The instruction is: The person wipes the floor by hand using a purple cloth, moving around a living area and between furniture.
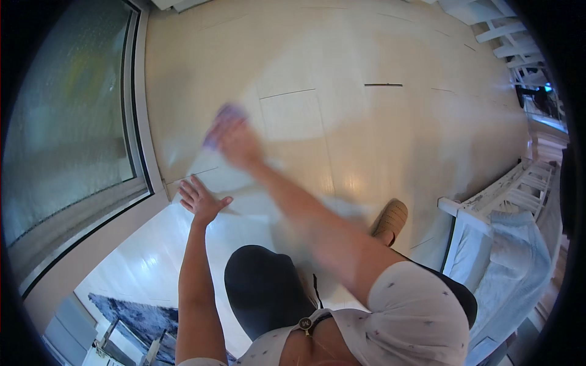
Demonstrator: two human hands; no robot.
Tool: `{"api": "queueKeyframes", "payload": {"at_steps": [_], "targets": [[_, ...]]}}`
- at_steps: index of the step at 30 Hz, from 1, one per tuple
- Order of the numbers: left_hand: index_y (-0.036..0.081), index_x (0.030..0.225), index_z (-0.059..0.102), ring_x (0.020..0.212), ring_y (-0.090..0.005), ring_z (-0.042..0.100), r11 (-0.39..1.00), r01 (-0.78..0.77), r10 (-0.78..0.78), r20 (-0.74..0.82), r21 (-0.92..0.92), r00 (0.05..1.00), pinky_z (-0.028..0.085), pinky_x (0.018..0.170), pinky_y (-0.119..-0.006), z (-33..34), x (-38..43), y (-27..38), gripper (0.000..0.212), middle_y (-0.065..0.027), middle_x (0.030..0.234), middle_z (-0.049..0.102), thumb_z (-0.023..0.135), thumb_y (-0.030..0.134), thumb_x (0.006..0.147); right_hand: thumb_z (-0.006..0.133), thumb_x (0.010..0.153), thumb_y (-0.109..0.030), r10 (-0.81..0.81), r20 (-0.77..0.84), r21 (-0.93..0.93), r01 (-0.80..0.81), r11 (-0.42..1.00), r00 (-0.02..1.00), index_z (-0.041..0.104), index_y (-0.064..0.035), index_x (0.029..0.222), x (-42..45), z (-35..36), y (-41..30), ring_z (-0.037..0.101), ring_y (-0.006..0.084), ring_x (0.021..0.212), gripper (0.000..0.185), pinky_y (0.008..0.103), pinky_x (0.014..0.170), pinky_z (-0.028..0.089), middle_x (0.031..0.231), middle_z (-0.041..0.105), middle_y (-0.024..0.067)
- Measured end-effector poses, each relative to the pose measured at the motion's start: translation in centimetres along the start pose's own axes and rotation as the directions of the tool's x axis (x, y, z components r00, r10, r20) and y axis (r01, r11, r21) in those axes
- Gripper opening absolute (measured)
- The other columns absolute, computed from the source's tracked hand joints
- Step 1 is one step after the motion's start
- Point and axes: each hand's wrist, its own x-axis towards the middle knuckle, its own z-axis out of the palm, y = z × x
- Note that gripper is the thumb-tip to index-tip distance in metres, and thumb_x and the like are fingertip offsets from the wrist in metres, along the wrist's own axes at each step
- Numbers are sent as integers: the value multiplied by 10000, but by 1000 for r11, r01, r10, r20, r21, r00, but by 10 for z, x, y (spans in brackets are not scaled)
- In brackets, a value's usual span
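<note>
My right hand (238, 142), blurred by motion, is pressed over a purple cloth (225, 123) at the light wooden floor (293, 114), left of the picture's middle. The cloth's edges show past my fingers, and its exact shape is smeared. Below and left of it, my left hand (200, 200) rests with its fingers spread on the floor, close to the corner of the glass door's frame (158, 180). Nothing is in that hand. My dark-clad knee (270, 283) is bent beneath me, and a tan shoe (391, 219) shows to the right.
A framed glass panel (68, 100) stands along the left. At the right is a white slatted wooden piece of furniture (499, 187) with a pale blue cloth (517, 261) over it. A dark shaggy rug (137, 320) lies lower left. White slatted furniture (503, 32) stands upper right.
</note>
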Motion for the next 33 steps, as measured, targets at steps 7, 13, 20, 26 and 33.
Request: {"api": "queueKeyframes", "payload": {"at_steps": [7,13,20,26,33], "targets": [[78,1443,-142,1344,-487,-177,1000,11,-10,-29,15,1000,-32,1044,-626,-2,-2,-19,1403,-311,1463,-161,776,632,538,507,810,-206,5,-9,92,-4,996,1000,596,-145,1113,-44,-36,64,477,208,1156,322,406,978,337,1163,588,32],[83,1442,-146,1353,-467,-174,1000,-8,9,-8,29,1000,-33,1054,-617,-2,2,5,1391,-305,1466,-161,796,584,549,394,919,-385,737,-193,-282,-756,590,647,344,-112,1397,-239,-122,299,287,369,1330,553,558,1018,249,1481,262,161],[116,1445,-153,1354,-452,-194,999,20,-21,36,30,999,-60,1061,-596,12,6,19,1360,-283,1465,-202,802,543,576,476,843,-224,358,-105,-70,-366,928,928,496,-22,1251,-227,-46,132,394,406,1230,457,565,1034,264,1300,460,237],[139,1443,-166,1356,-449,-192,997,61,-61,-10,45,998,-56,1063,-594,1,10,-16,1360,-276,1465,-211,788,573,576,557,803,-229,100,-5,338,-92,937,995,526,-145,1264,-241,-75,56,421,326,1236,470,524,1044,275,1291,511,97],[140,1440,-174,1355,-444,-199,998,30,-29,-19,59,999,-53,1060,-603,9,12,-13,1384,-275,1466,-209,768,630,553,370,913,-402,988,-153,-59,-998,12,21,305,-35,1404,-359,-125,247,221,371,1363,616,552,1073,175,1489,223,188]]}}
